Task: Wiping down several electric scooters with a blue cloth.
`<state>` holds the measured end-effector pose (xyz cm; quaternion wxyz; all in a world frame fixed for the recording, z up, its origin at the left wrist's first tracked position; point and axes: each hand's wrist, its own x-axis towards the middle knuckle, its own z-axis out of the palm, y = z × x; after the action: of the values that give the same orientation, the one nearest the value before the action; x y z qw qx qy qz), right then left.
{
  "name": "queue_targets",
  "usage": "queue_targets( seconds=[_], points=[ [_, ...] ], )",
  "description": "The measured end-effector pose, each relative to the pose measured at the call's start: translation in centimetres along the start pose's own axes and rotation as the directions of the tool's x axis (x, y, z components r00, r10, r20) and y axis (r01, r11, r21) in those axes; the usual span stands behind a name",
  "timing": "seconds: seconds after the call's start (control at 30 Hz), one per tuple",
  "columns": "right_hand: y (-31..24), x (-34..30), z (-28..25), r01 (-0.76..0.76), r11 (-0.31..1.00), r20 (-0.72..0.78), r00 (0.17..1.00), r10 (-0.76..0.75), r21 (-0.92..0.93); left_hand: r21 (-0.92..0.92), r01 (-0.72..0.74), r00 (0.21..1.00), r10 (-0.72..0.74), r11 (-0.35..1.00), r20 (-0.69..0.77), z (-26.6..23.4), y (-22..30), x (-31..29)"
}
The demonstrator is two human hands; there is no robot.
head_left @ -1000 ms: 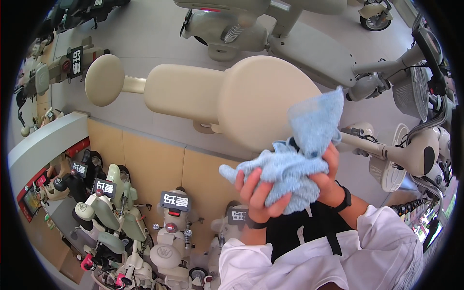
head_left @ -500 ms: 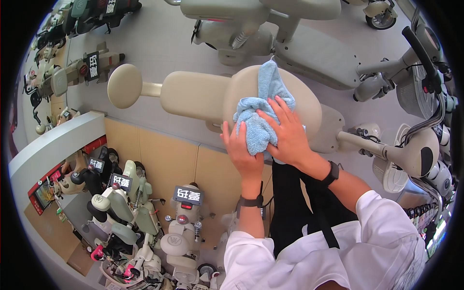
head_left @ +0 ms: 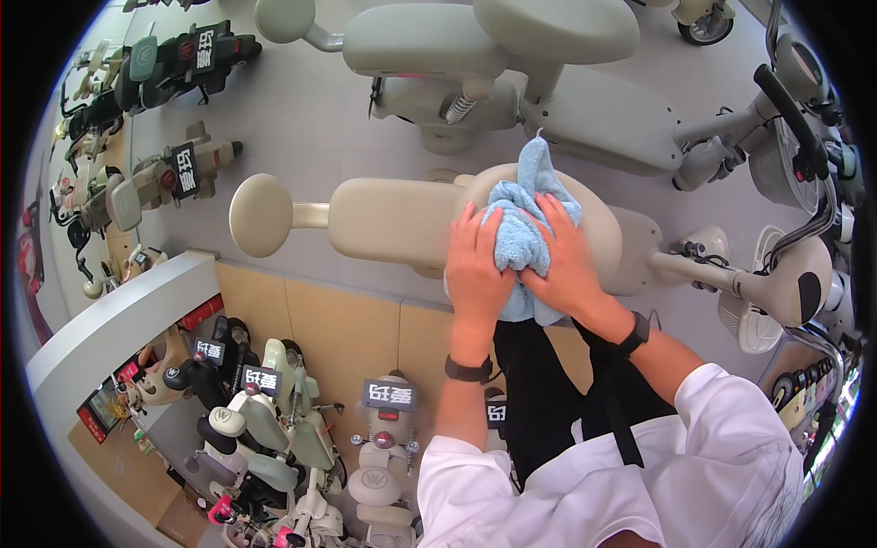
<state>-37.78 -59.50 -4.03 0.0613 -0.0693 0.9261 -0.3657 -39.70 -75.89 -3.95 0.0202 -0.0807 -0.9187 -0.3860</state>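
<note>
Lying on the smooth, rounded cream seat (head_left: 601,226) in the head view, a blue cloth (head_left: 522,245) sits bunched between the left grip (head_left: 479,263) and the right grip (head_left: 568,267); both spread over it, but whether they clench it I cannot tell. Its fuzzy pile should handle light, soft and floppy, best held by the thick central folds. The round backrest (head_left: 260,216) looks firmly padded.

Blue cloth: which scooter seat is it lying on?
The broad cream front seat, where the left hand and right hand rest on the blue cloth. Only it carries cloth, not the longer cream seat behind or the grey seats.
</note>
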Motion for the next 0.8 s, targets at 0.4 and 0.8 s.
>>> queue_targets(
  seconds=[0.4,0.8],
  points=[
    [-4.0,4.7,5.0,-0.125,0.984,-0.238,0.959,0.153,0.129,-0.531,0.149,0.988,-0.109,0.834,0.107,-2.2,-6.5,4.4],
    [-6.2,6.0,4.2,-0.232,0.972,-0.167,0.958,0.232,0.021,-0.619,0.256,0.967,-0.201,0.742,0.159,-2.2,-7.3,4.5]
  ],
)
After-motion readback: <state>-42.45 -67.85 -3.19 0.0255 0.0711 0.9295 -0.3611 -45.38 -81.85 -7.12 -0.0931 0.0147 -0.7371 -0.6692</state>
